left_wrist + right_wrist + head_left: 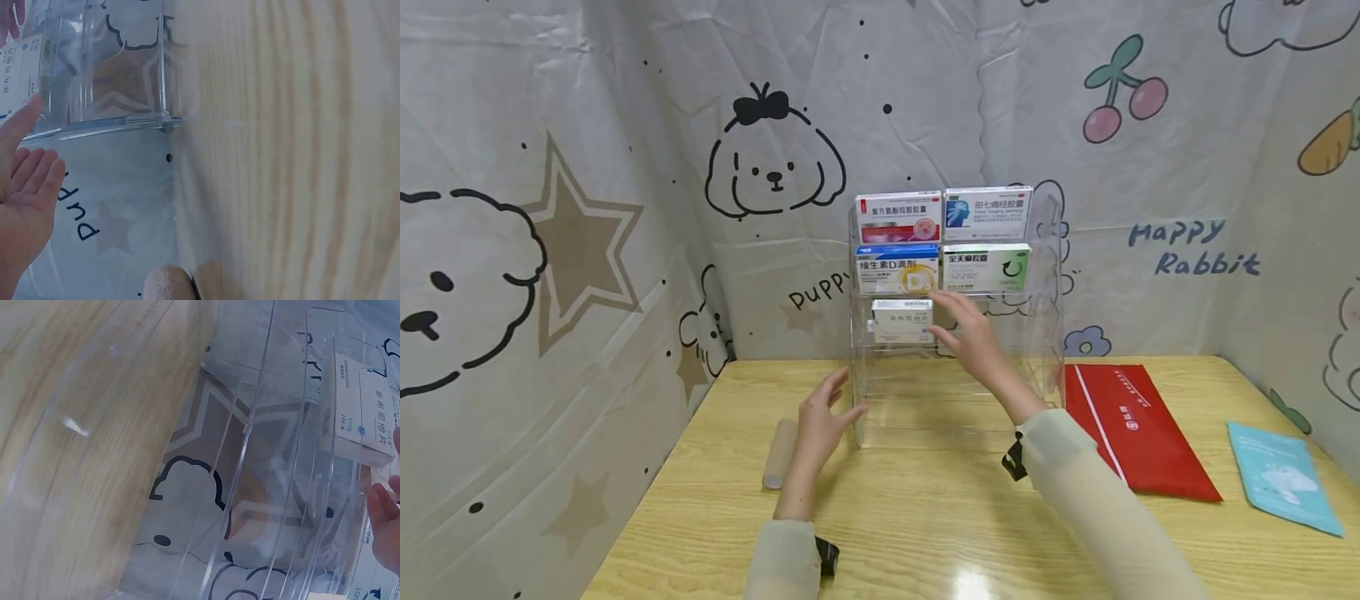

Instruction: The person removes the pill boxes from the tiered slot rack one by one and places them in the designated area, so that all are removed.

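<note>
Clear acrylic tiered display rack (1045, 275) stands at the back middle of the light wooden worktop (925, 517), against the cartoon-print cloth backdrop (587, 208). Top tier: red-and-white medicine box (898, 217) left, blue-and-white medicine box (987, 213) right. Second tier: blue-and-yellow medicine box (898, 269) left, green-and-white medicine box (987, 267) right. Third tier: small white medicine box (902, 321) on the left side, upright.

Right hand (973, 337) is raised at the third tier, fingers (951, 304) straight and slightly spread, tips just beside or touching the right end of the small white box; contact cannot be told. Right wrist view shows fingertips beside the same box (359, 409) through the acrylic.

Left hand (820, 425) is at the rack's lower left front corner, fingers relaxed and loosely spread, thumb tip at the acrylic edge, holding nothing. Left wrist view: open palm (25, 194) just beside the rack wall (112, 75).

Beige cardboard tube (778, 454) lies on the worktop just left of the left hand. Red flat pouch (1138, 433) lies right of the rack; light blue packet (1285, 475) further right, apart from it.
</note>
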A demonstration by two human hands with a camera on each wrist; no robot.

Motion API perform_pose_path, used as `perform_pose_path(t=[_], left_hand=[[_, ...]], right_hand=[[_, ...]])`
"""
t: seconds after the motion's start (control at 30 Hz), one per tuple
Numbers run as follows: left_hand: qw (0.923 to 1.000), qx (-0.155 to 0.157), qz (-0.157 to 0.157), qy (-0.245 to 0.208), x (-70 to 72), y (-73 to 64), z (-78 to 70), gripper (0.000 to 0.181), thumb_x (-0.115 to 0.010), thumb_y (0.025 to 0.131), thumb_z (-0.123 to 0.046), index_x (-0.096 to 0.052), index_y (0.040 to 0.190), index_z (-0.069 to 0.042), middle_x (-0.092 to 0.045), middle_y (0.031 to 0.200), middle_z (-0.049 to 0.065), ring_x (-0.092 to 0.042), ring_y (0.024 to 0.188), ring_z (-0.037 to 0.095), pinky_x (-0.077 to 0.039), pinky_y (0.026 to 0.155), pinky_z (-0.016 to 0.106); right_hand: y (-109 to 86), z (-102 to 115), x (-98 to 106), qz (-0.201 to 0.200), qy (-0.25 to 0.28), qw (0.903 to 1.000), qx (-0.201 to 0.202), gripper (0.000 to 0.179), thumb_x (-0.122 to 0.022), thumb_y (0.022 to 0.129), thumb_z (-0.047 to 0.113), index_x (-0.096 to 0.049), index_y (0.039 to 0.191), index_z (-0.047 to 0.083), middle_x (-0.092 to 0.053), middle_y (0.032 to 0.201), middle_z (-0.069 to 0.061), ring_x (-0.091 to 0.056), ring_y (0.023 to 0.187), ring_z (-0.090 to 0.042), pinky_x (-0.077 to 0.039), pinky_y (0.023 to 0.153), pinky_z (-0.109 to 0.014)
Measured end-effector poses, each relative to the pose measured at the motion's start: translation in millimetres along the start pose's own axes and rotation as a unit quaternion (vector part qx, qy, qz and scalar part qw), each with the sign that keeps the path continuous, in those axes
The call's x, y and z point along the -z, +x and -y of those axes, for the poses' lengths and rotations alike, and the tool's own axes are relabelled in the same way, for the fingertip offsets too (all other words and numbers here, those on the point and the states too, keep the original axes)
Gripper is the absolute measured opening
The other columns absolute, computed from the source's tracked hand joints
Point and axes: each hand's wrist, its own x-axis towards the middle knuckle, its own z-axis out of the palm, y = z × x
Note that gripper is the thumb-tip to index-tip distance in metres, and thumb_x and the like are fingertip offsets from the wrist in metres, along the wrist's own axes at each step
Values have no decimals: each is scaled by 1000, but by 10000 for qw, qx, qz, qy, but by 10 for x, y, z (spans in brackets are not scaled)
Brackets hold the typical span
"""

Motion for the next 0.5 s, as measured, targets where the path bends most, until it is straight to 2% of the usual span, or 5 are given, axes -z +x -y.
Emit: perform_pose_path(t=[0.3, 0.5], left_hand=[[9998, -35, 182, -119, -13, 1, 45, 66, -77, 81, -4, -50, 140, -6, -57, 141, 17, -59, 124, 39, -53, 107, 42], [9993, -230, 245, -190, -5, 1, 83, 65, -75, 81, 0, -49, 140, -3, -57, 139, 19, -58, 126, 35, -53, 107, 35]], right_hand=[[73, -25, -79, 403, -117, 9991, -51, 46, -72, 88, 11, -58, 131, 4, -57, 137, -17, -51, 131, -35, -44, 116, -48], [91, -45, -140, 239, -87, 9995, 173, 43, -73, 85, 7, -60, 126, 1, -59, 132, -18, -55, 126, -36, -48, 113, -47]])
